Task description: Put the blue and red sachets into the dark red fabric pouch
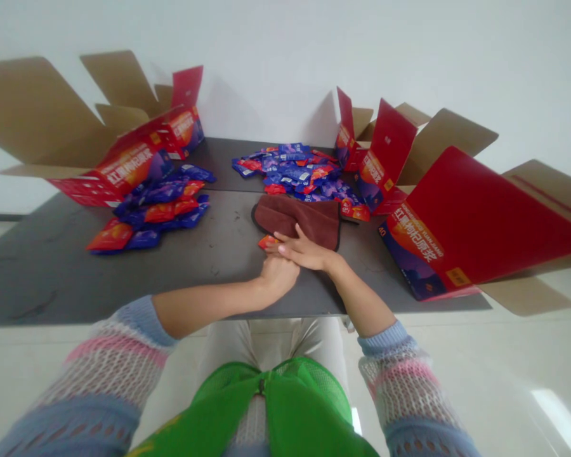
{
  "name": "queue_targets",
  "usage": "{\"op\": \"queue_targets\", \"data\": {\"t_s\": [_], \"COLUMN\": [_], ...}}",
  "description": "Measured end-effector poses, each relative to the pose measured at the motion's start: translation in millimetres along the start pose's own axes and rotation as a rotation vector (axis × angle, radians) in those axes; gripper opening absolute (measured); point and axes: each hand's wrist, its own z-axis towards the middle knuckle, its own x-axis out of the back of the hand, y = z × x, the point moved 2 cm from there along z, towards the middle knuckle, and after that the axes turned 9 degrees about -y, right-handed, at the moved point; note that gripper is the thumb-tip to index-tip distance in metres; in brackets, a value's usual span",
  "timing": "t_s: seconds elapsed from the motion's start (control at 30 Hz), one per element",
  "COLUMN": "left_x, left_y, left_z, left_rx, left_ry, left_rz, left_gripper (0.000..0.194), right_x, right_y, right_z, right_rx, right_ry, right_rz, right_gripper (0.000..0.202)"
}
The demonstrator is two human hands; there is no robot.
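My left hand (279, 277) is closed near the table's front edge, around what appears to be a small red-orange sachet (267, 241). Only the sachet's tip shows past the fingers; my hands hide the rest. Across the top of the left hand lies my right hand (309, 251), its fingers stretched out and spread. Beneath and beyond the right hand is a brown cloth (297, 216) with dark edging, flat on the grey table (228, 254).
A heap of blue and red sachets (295, 171) lies at the back centre, with a smaller pile (159, 209) to the left. Open red cartons stand on both sides: a left carton (128, 168), a right back carton (375, 168) and a right front carton (457, 235), flaps spread wide.
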Motion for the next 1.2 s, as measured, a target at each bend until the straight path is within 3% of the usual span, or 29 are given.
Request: {"op": "queue_targets", "data": {"t_s": [0.07,0.13,0.23,0.3,0.4,0.5,0.63,0.83,1.0,1.2], "left_x": [0.2,-0.5,-2.2,-3.7,-5.0,-3.6,1.5,1.3,3.8,4.3], "left_y": [0,0,-1,-1,-1,0,1,2,2,4], "left_z": [0,1,1,2,2,1,-2,-2,-3,-2], "left_rx": [-0.008,0.013,0.047,0.041,0.031,0.042,0.065,0.004,0.028,0.088], "left_ry": [-0.016,-0.014,0.044,0.076,0.077,0.062,0.060,-0.050,-0.028,-0.006], "left_rz": [-0.009,-0.006,0.023,0.031,0.022,0.015,0.029,-0.032,-0.007,0.017], "left_gripper": [0.033,0.032,0.036,0.043,0.045,0.043,0.039,0.032,0.037,0.038], "right_x": [0,2,9,13,17,16,11,1,-1,-1], "right_y": [-5,-4,11,28,51,55,33,5,15,33], "right_z": [1,3,3,1,-4,-6,-3,4,11,19], "right_rx": [0.093,0.115,0.007,-0.148,-0.384,-0.427,-0.268,0.069,0.064,-0.141], "right_ry": [0.031,0.182,0.415,0.458,0.364,0.251,0.131,-0.087,-0.076,0.096], "right_rz": [0.035,0.023,-0.086,-0.164,-0.200,-0.195,-0.138,0.072,0.086,-0.166], "right_gripper": [0.057,0.053,0.050,0.049,0.060,0.067,0.059,0.045,0.054,0.052]}}
